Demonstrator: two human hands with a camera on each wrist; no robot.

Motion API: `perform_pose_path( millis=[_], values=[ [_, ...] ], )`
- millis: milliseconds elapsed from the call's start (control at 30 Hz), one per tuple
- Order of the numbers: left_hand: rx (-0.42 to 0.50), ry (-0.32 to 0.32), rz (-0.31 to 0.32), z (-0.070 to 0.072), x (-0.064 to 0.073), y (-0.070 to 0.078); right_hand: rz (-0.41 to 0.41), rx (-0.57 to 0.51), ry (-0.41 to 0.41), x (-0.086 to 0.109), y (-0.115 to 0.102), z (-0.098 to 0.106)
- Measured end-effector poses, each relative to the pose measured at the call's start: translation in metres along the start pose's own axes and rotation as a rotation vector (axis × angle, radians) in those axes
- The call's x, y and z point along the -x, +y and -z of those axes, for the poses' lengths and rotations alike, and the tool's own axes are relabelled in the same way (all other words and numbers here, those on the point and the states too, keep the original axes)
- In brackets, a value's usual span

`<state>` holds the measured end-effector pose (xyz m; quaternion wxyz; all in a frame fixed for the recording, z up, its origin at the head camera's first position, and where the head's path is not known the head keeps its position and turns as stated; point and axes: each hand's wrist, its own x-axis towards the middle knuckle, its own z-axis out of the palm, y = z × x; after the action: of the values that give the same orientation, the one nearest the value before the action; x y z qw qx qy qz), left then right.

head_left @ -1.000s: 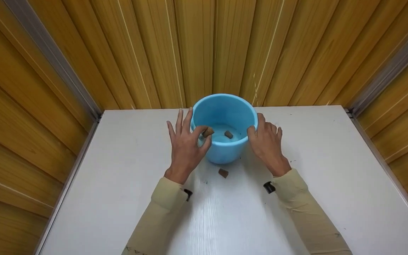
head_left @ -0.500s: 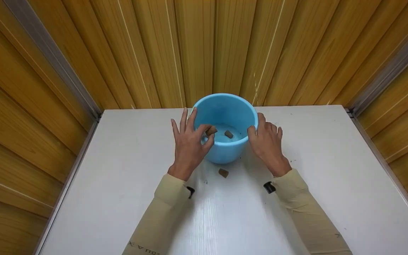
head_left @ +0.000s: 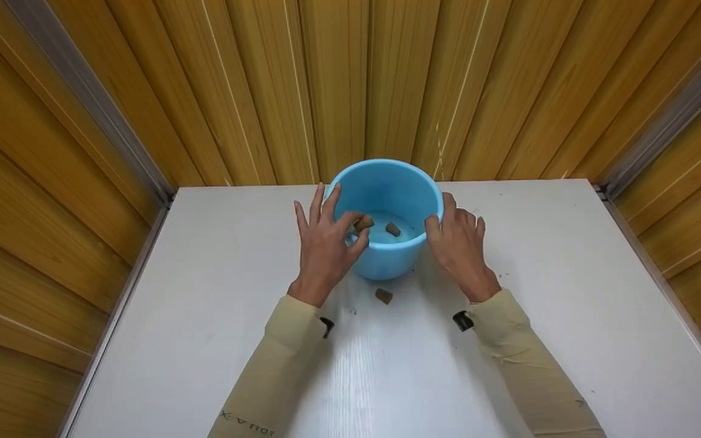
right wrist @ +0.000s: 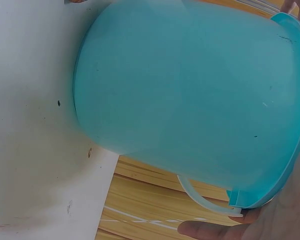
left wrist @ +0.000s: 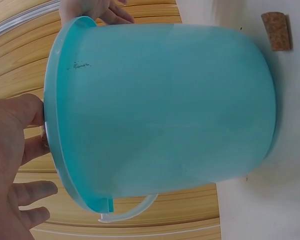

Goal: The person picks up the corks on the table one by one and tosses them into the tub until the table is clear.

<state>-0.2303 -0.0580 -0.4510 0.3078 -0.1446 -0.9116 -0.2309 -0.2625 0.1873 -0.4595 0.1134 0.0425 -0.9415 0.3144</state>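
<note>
A light blue bucket stands upright on the white table near its back edge. My left hand pinches a brown cork stopper between thumb and index finger, over the bucket's near-left rim; its other fingers are spread. My right hand grips the rim on the right side, thumb toward the inside. A second cork lies on the bucket's floor. On the table in front of the bucket is a third cork, tapered and speckled in the left wrist view. There the pinched cork is mostly hidden behind the rim.
A white plastic handle hangs on the bucket's far side. Wood-patterned panels wall the white table at the back and both sides. Small dark specks dot the table around the bucket.
My left hand has shifted slightly right with the cork, farther over the bucket's opening, then stayed nearly still. The right hand and the bucket hold their places.
</note>
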Motion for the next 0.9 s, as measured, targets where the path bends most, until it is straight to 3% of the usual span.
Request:
perform_pose_path(
  millis=[333, 600, 900],
  values=[
    [-0.015, -0.003, -0.005, -0.0001, 0.0001, -0.0002, 0.005, -0.001, 0.002, -0.0001, 0.0011, 0.0001],
    [-0.017, 0.044, -0.041, -0.0004, 0.0025, -0.0009, 0.029, -0.005, 0.044, 0.0024, 0.0017, -0.0006],
    [0.001, 0.016, -0.023, 0.0019, 0.0078, 0.0021, 0.008, -0.004, 0.003, 0.0012, 0.0027, 0.0003]
  ],
)
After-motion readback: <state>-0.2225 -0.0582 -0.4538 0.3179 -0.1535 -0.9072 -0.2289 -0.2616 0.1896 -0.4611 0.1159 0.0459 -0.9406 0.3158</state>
